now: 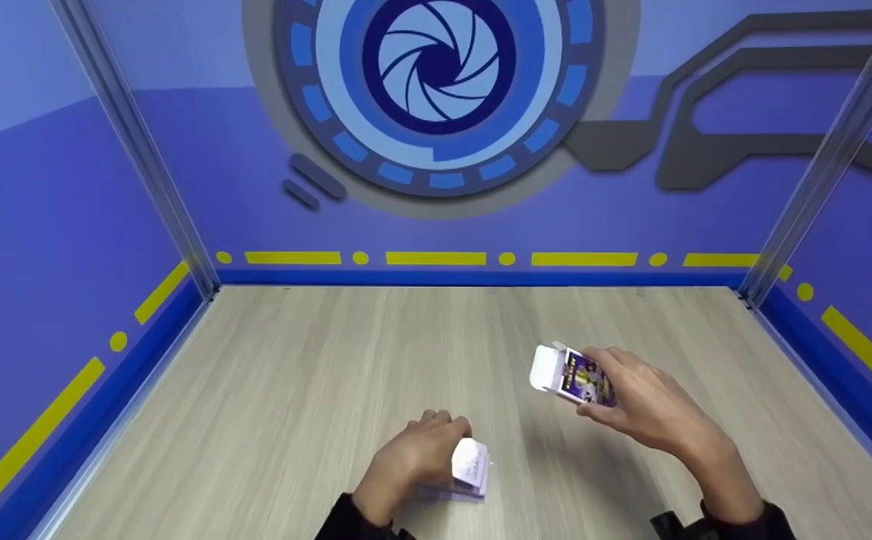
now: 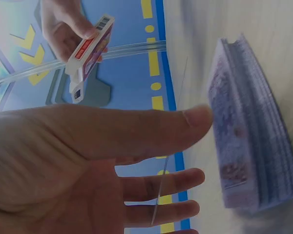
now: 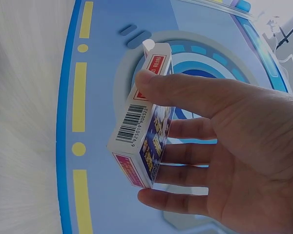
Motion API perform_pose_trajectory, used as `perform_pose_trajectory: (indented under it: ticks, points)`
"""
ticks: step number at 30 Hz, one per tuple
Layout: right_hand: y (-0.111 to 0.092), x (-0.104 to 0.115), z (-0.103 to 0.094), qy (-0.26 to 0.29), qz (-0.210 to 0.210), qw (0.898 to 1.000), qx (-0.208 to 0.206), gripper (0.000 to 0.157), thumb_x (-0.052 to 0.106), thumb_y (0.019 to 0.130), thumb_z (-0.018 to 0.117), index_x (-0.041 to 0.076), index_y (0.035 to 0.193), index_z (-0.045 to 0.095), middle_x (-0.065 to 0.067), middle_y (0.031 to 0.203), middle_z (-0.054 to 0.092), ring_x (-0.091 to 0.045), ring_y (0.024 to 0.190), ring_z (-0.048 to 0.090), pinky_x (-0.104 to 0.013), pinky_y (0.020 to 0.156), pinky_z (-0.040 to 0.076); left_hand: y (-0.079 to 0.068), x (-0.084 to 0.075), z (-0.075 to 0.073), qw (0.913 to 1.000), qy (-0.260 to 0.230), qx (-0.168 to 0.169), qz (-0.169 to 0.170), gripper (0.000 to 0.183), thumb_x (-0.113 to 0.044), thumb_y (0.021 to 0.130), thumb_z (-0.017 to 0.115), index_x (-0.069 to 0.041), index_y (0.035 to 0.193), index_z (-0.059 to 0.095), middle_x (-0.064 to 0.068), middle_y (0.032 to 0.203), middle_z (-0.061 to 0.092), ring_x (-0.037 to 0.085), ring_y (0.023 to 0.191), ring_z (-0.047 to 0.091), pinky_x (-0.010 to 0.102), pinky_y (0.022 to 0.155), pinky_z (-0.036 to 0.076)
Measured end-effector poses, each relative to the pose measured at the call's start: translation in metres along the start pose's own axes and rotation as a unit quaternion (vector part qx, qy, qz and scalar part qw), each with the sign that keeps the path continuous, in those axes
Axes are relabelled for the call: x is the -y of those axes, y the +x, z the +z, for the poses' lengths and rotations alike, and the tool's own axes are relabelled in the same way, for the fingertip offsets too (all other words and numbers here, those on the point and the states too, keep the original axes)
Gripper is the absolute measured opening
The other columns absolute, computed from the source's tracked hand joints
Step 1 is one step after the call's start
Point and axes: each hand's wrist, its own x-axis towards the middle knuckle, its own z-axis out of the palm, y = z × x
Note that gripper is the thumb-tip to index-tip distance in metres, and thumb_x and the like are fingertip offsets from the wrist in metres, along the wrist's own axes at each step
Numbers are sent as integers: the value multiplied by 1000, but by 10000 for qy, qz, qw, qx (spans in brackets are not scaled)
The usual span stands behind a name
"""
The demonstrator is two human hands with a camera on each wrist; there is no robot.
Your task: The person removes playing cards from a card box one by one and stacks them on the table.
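Note:
My right hand holds a small printed card box above the table, its white end flap folded out. In the right wrist view the thumb presses the barcoded side of the box, and the fingers lie behind it. My left hand is low over a stack of cards on the table. In the left wrist view its thumb and fingers extend toward the purplish stack; whether the thumb touches it I cannot tell. A thin pale line crosses the left fingers there, too fine to identify.
The wood-grain table is enclosed by blue printed panels at the back and both sides. Metal corner posts stand at the back left and back right.

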Motion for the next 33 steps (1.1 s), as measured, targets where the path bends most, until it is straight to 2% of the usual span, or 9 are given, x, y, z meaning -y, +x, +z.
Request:
perform_pose_trajectory:
  ticks: [10, 13, 17, 25, 28, 33]
  points:
    - [1, 0, 1, -6, -36, 10000, -5, 70, 28, 80, 90, 3, 137, 59, -18, 124, 65, -22, 95, 63, -40, 73, 55, 5, -2, 14, 9995, 243, 141, -123, 61, 1, 65, 89, -12, 120, 66, 2, 104, 55, 18, 102, 50, 42, 100, 48]
    - [1, 0, 1, -38, -78, 10000, -40, 70, 28, 80, 90, 2, 137, 59, -18, 124, 65, -22, 95, 63, -40, 73, 55, 5, -4, 16, 9992, 320, 159, -189, 53, 1, 72, 85, -12, 120, 67, 2, 103, 55, 17, 98, 50, 41, 96, 50]
    - [0, 0, 0, -78, -97, 9999, -74, 71, 28, 79, 91, 2, 137, 59, -18, 121, 66, -21, 92, 63, -39, 71, 55, 7, -6, 19, 9985, 418, 147, -307, 46, 0, 75, 82, -10, 118, 69, 4, 101, 55, 18, 93, 49, 38, 89, 52]
    - [1, 0, 0, -59, -66, 9999, -68, 71, 29, 79, 91, 3, 137, 59, -17, 121, 66, -20, 92, 62, -38, 71, 54, 7, -9, 23, 9970, 669, 82, -384, 59, 5, 60, 89, -6, 112, 65, 9, 101, 51, 19, 91, 46, 31, 79, 53]
    - [1, 0, 1, -57, -56, 9999, -61, 71, 29, 79, 91, 3, 137, 59, -18, 122, 66, -21, 92, 63, -39, 71, 54, 6, -11, 23, 9968, 689, 99, -384, 62, 0, 58, 93, -5, 112, 63, 10, 102, 51, 20, 91, 46, 31, 77, 53]
    - [2, 0, 1, -49, -62, 10000, 4, 71, 30, 80, 90, 3, 137, 59, -19, 125, 65, -24, 95, 64, -41, 73, 55, 8, -15, 26, 9977, 523, 140, -417, 64, -19, 62, 98, -9, 115, 63, 11, 104, 52, 22, 94, 49, 35, 77, 55]
